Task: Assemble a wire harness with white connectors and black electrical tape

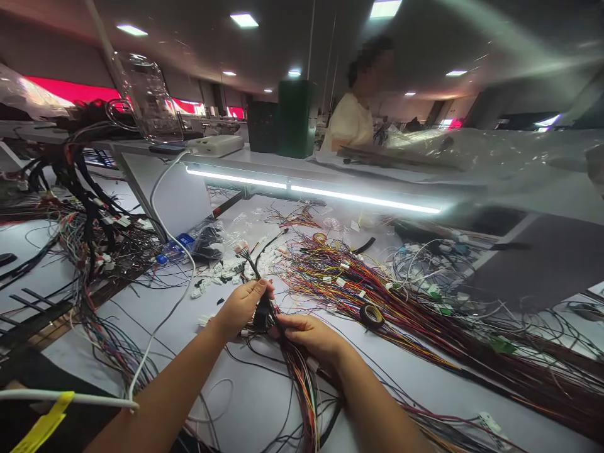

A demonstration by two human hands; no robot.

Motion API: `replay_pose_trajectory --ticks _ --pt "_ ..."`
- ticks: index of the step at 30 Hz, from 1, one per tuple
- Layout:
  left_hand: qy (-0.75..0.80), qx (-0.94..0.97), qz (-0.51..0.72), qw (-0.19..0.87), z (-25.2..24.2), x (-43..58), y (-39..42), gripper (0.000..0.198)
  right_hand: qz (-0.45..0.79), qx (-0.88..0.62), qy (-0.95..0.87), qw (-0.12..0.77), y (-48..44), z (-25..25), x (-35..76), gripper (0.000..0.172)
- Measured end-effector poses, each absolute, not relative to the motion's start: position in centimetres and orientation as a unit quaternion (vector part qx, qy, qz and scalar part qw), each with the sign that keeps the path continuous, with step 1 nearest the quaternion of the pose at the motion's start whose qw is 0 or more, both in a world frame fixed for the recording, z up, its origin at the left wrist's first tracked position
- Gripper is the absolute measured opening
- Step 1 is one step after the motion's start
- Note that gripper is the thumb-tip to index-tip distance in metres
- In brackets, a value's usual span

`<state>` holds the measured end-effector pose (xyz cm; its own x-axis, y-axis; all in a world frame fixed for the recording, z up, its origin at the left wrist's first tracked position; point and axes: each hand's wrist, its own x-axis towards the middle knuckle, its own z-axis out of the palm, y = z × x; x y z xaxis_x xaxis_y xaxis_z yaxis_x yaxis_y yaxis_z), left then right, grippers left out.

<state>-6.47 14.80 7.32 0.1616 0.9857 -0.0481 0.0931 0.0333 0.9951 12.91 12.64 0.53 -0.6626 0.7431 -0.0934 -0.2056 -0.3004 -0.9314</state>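
Note:
Both my hands meet over a white table (415, 384), gripping one wire harness (302, 384) of many coloured wires. My left hand (240, 307) is closed on the black-wrapped part of the harness, whose thin end rises to a small white connector (240, 246). My right hand (311, 335) is closed on the same bundle just below, where the loose coloured wires fan out toward me. A roll of black tape (371, 314) lies on the table just right of my right hand.
Heaps of coloured wires (425, 302) cover the table's right, dark harnesses (85, 207) the left. Small white connectors (221, 272) lie scattered ahead. A white cable (170, 302) crosses the left. A lit shelf (311, 189) runs overhead; another person (353, 113) stands behind it.

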Motion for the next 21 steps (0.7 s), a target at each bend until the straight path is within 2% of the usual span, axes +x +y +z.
replay_pose_trajectory --ticks 4,8,11,13,15,18,21 --pt "0.487 0.515 0.457 0.537 6.8 -6.5 15.1 0.044 0.777 -0.252 -0.507 0.276 13.8 0.3 13.2 0.057" --pt "0.493 0.497 0.478 0.531 6.5 -6.4 15.1 0.045 0.767 -0.258 -0.522 0.27 14.3 0.2 12.9 0.047" --pt "0.501 0.53 0.458 0.508 6.9 -6.5 14.9 0.044 0.746 -0.272 -0.537 0.284 13.6 0.4 12.3 0.059" --pt "0.51 0.575 0.43 0.473 7.4 -6.6 14.7 0.045 0.662 -0.303 -0.586 0.355 12.9 0.7 11.6 0.072" --pt "0.521 0.608 0.415 0.432 7.8 -6.5 14.7 0.045 0.497 -0.333 -0.656 0.46 12.3 1.1 10.5 0.074" --pt "0.529 0.605 0.425 0.416 8.1 -6.3 14.7 0.043 0.254 -0.35 -0.725 0.536 12.0 1.7 8.7 0.061" --pt "0.523 0.594 0.434 0.43 7.9 -6.1 14.6 0.041 0.166 -0.366 -0.748 0.528 12.0 2.1 7.7 0.041"
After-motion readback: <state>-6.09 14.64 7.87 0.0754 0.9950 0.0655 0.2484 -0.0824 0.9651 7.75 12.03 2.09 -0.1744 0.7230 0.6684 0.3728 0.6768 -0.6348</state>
